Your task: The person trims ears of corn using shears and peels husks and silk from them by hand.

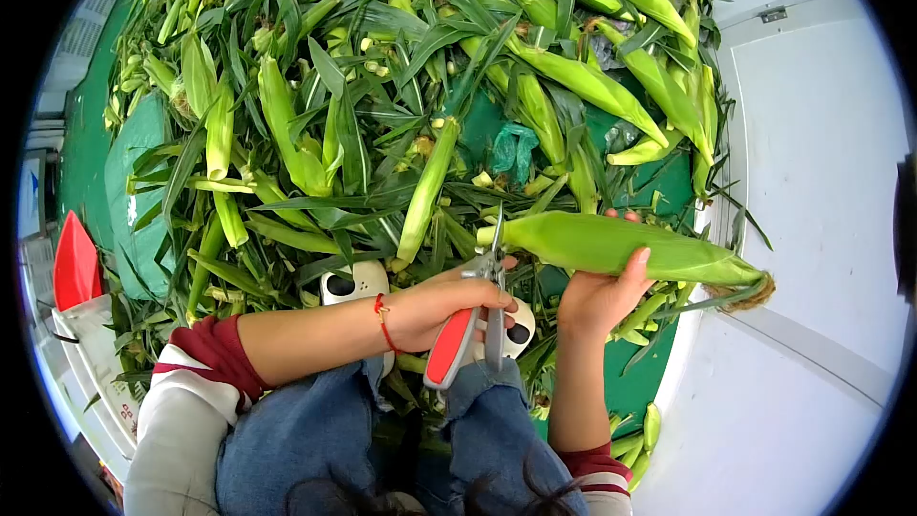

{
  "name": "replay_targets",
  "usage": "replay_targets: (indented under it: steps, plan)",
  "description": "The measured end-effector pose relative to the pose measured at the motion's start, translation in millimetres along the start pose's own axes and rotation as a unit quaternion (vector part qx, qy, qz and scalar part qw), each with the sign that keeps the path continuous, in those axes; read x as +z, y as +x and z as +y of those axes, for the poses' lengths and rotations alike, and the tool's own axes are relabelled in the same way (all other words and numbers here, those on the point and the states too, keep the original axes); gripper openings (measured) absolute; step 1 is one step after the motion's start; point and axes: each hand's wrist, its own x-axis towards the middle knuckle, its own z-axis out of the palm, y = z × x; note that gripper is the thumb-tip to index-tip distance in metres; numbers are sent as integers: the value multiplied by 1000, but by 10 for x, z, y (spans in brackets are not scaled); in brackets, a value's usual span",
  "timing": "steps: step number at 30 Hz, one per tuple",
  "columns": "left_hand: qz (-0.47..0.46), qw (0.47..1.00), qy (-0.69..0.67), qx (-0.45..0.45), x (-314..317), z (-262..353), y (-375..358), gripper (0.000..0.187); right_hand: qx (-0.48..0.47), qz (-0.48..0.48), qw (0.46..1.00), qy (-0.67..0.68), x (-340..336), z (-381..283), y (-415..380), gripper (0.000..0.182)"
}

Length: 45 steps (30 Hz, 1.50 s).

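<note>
My right hand (600, 298) cradles an ear of corn (611, 247) in its green husk, thumb in front and fingertips showing behind. The brown silk end points right and the stalk end left. In my left hand (435, 311) is a pair of pruning shears (451, 349) with a red grip, its blades pointing up. Those blades overlap the ear's short stalk in this view. A red string bracelet circles my left wrist. Under the shears, white slippers (368, 279) with black spots show beside my jeans.
A big heap of husked ears and loose green leaves (382, 134) covers the green floor (673, 182) ahead. A white wall (812, 182) stands at right. On the left are a filled green bag (134, 191) and a red scoop-like piece (76, 263) by a white container.
</note>
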Motion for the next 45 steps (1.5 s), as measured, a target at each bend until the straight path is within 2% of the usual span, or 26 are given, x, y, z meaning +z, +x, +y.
replay_targets:
  steps: [3,4,7,9,11,12,15,16,17,19,20,21,23,24,26,28,29,30,33,34,35,37,39,41,43,45]
  plan:
    - [-8,999,25,28,-55,-51,-10,53,-2,-14,1000,-21,38,15,34,53]
    - [53,998,31,-7,-9,-13,-45,48,33,-19,999,-25,-19,28,52,48]
    - [83,971,215,58,-199,-29,-15,46,143,-62,988,-19,-210,9,193,45]
    - [57,923,372,81,-293,52,10,59,238,-116,964,10,-271,-31,190,48]
    - [64,846,522,90,-268,176,-3,67,277,-151,941,-123,-368,21,185,50]
    - [54,836,544,46,-139,331,-38,81,294,-170,921,-190,-389,52,172,52]
    - [50,751,605,260,-160,335,109,85,288,-197,901,-257,-300,113,37,48]
    - [50,735,610,293,-157,381,163,86,218,-202,905,-306,-235,122,-25,45]
    - [87,671,620,397,-187,403,249,77,202,-233,888,-340,-225,114,-28,45]
    - [171,638,686,304,-80,604,162,67,169,-290,850,-405,-236,81,3,44]
    - [188,610,705,309,-116,621,141,60,143,-302,830,-447,-236,48,60,45]
    - [166,637,720,218,-42,720,35,66,119,-312,806,-489,-197,-19,78,46]
    - [95,665,703,232,-210,736,-9,73,73,-329,752,-567,-114,-148,83,47]
    - [69,679,703,197,-277,744,-19,74,80,-335,735,-584,-142,-153,104,51]
    - [18,703,700,129,-364,771,-20,78,14,-380,670,-638,-124,-184,123,52]
    - [13,730,673,122,-358,738,-10,76,-65,-419,619,-661,-148,-158,115,54]
    - [9,742,659,120,-348,712,0,75,-51,-419,609,-672,-137,-171,117,54]
    - [29,694,684,222,-368,635,20,69,-36,-418,598,-683,-92,-204,120,54]
    - [116,683,695,191,-418,475,8,61,-8,-404,560,-723,-11,-282,140,55]
    - [151,622,717,276,-522,462,36,57,-3,-399,547,-736,4,-291,147,55]
    - [212,623,719,225,-639,521,55,53,-15,-400,592,-700,-38,-278,152,56]
    - [258,665,649,265,-729,623,-12,49,-39,-398,673,-623,-149,-245,148,58]
    - [212,770,525,294,-633,574,-53,51,-26,-424,697,-577,-166,-221,95,60]
    - [167,836,377,363,-307,432,-41,54,-19,-443,724,-529,-77,-80,8,62]
    - [176,845,328,385,-125,373,-65,57,-16,-431,743,-512,-37,-8,-82,61]
    - [196,832,334,398,-95,347,-62,53,-51,-423,734,-529,10,23,-160,61]
